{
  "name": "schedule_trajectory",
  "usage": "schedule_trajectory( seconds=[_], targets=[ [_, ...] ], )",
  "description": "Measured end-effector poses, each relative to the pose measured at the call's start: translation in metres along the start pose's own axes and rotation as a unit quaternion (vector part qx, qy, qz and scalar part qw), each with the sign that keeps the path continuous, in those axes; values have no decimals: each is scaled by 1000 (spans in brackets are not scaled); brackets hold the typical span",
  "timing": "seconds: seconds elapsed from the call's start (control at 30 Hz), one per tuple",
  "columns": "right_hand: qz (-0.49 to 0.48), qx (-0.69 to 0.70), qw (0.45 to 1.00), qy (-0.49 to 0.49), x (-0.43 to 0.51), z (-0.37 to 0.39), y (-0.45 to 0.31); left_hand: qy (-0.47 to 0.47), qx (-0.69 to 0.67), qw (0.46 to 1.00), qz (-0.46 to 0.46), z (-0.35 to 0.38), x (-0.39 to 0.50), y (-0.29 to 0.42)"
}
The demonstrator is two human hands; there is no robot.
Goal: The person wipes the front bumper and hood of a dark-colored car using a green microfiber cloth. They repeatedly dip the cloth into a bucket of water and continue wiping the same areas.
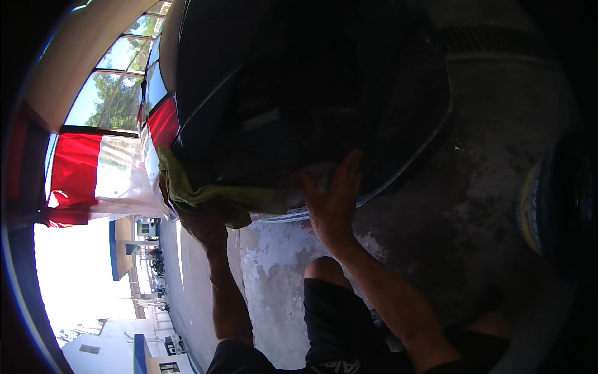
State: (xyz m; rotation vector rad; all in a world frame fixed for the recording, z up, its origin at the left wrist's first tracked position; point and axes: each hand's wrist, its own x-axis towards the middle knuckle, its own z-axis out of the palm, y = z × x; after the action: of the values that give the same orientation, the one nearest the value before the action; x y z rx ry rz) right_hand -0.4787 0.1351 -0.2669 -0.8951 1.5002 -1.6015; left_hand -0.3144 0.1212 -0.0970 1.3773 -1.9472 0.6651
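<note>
A dark, glossy car body (299,117) fills the upper middle of the view, its details mostly lost in shadow. My left hand (201,226) grips a green cloth (205,194), which lies bunched against the car's edge; part of that hand is hidden under the fabric. My right hand (334,201) holds nothing. Its thumb and fingers are spread and appear to rest on the car's lower surface, to the right of the cloth. My bent knee (327,271) shows below the hands.
Patchy, worn concrete floor (280,262) surrounds the car. A dark rounded object (560,205) with a yellowish rim stands at the right. A floor grate (490,39) runs at top right. Red and white sheeting (77,163) hangs at left, with a sunlit yard (187,299) beyond.
</note>
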Motion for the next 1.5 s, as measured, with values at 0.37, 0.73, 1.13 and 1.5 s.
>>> schedule_trajectory(
  seconds=[0.37, 0.73, 1.13, 1.5],
  targets=[
    [68, 271, 960, 30, 19, -13, -13, -15, -30, 998, -58, -6, 5, -1],
    [-5, 151, 988, 16, 43, -27, -1, -12, -52, 998, -23, -7, 10, 7],
    [76, 171, 981, 60, 89, -67, -59, -27, 8, 999, -26, -14, 11, 14],
    [32, 461, 868, 180, 90, -102, -56, 7, 121, 973, 196, 3, -13, 68]
  ],
)
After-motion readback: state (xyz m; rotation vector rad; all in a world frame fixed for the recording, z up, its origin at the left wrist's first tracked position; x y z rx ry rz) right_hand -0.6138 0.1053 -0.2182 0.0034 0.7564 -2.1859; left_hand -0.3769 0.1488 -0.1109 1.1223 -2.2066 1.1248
